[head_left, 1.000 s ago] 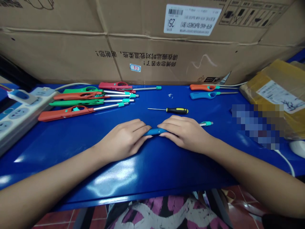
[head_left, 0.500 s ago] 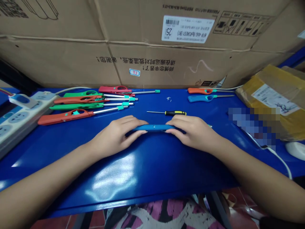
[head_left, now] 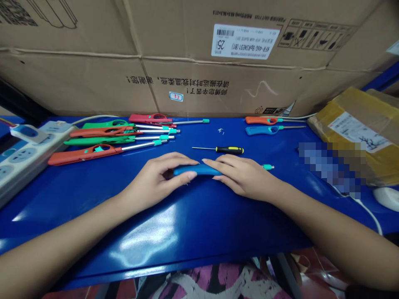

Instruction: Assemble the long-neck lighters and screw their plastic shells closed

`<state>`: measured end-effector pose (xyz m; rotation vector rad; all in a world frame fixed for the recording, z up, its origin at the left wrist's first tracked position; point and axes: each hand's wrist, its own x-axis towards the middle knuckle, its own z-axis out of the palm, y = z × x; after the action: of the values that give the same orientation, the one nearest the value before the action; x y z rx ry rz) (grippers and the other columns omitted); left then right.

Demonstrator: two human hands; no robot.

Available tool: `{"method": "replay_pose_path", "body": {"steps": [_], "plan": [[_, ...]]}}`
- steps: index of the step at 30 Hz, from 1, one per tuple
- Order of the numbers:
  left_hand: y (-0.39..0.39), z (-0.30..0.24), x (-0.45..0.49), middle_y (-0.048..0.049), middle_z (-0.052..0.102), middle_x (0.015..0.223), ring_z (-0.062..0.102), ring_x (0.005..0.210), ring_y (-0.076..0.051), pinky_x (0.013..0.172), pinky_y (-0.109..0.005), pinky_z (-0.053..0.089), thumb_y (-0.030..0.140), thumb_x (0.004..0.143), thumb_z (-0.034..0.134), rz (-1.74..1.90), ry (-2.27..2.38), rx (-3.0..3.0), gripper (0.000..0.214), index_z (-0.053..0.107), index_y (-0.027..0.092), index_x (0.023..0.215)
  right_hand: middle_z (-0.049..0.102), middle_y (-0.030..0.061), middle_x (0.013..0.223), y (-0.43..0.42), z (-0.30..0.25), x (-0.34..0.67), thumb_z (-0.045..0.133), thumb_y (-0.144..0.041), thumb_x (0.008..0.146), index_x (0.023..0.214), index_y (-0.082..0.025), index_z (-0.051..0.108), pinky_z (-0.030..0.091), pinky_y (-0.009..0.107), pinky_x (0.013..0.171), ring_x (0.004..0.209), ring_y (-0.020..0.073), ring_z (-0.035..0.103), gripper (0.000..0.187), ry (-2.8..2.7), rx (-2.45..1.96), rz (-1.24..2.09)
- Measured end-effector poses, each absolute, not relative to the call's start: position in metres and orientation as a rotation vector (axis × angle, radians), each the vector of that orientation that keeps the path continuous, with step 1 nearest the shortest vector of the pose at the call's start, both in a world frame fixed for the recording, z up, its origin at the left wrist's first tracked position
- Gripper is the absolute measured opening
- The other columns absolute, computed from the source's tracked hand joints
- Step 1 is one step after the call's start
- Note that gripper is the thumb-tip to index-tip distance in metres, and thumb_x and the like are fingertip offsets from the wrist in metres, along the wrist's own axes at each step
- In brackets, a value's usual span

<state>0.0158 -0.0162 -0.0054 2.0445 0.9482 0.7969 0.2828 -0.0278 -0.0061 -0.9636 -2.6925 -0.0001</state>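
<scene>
A blue long-necked gas lighter [head_left: 204, 169] lies sideways between my two hands, just above or on the blue table. My left hand [head_left: 165, 174] pinches the end of its handle between thumb and fingers. Over the other part of the handle, my right hand [head_left: 245, 174] closes with its fingers on top and thumb below. The lighter's green-and-metal tip [head_left: 268, 167] pokes out past the right hand; its trigger and most of its neck are hidden. Just beyond the hands lies a small screwdriver [head_left: 229, 150] with a black and yellow handle.
Several red, orange and green lighters [head_left: 85, 154] lie at the left, beside a white power strip [head_left: 29, 155]. An orange lighter [head_left: 262, 120] and a blue one [head_left: 261, 130] lie back right. A taped parcel [head_left: 352, 128] and a blurred phone stand right; a large carton [head_left: 187, 41] walls the back.
My right fingers have slid left along the lighter's handle and the lighter has turned slightly, showing more of its broad side. More of its tip shows at the right.
</scene>
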Motion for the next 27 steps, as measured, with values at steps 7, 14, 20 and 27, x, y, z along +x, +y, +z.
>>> {"method": "replay_pose_path", "body": {"steps": [7,14,20,27], "plan": [[-0.024,-0.007,0.015,-0.0077,0.074,0.112,0.072,0.100,-0.015,0.093,-0.024,0.058,0.022,0.097,0.062,0.879,0.669,2.588,0.027,0.069,0.017,0.123,0.074,0.0140,0.116,-0.034,-0.009,0.276,0.040,-0.039,0.106,0.133,-0.013,0.061,0.059,0.038,0.085,0.105,0.0248,0.071,0.043,-2.647,-0.917,0.077],[-0.030,-0.009,0.020,-0.0066,0.078,0.109,0.075,0.096,-0.016,0.091,-0.022,0.059,0.021,0.095,0.066,0.894,0.667,2.522,0.025,0.072,0.016,0.118,0.077,0.0102,0.109,-0.038,-0.011,0.272,0.041,-0.033,0.106,0.117,-0.015,0.067,0.058,0.035,0.082,0.098,0.0229,0.073,0.033,-2.640,-0.916,0.163],[-0.019,-0.008,0.015,-0.0043,0.078,0.109,0.076,0.096,-0.017,0.092,-0.025,0.061,0.026,0.094,0.068,0.874,0.661,2.482,0.025,0.074,0.021,0.117,0.075,0.0124,0.116,-0.029,-0.003,0.283,0.052,-0.037,0.102,0.122,-0.016,0.066,0.058,0.039,0.091,0.107,0.0245,0.071,0.033,-2.630,-0.891,0.254],[-0.004,-0.007,0.003,-0.0058,0.079,0.109,0.076,0.094,-0.016,0.091,-0.022,0.060,0.026,0.090,0.072,0.849,0.664,2.497,0.025,0.075,0.018,0.114,0.078,0.0107,0.104,-0.019,0.001,0.302,0.054,-0.026,0.100,0.111,-0.015,0.073,0.059,0.039,0.087,0.096,0.0245,0.074,0.025,-2.692,-0.928,0.111]]}}
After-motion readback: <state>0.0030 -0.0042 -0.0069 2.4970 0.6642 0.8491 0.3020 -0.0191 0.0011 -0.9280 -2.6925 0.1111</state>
